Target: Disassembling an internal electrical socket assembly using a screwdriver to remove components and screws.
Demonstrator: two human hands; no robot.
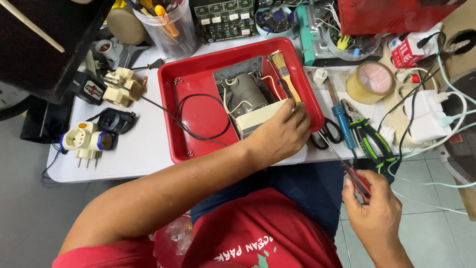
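A red tray (198, 111) on the white table holds a grey motor unit (246, 92) with white wires, a cream casing part and a black cord. My left hand (281, 133) reaches across into the tray's right side and grips the cream casing at the motor's near edge. A wooden-handled brush (286, 74) lies just beyond its fingers. My right hand (372, 211) is off the table's near right edge, closed around the red and black handle of a screwdriver (358, 179) whose shaft points up toward the tray's corner.
Scissors (327, 133), a blue-handled tool (342, 116) and green pliers (369, 139) lie right of the tray, with a tape roll (371, 82) and white adapters with cables beyond. Plug adapters (88, 141) sit on the left. A clear tub of tools (166, 27) stands behind.
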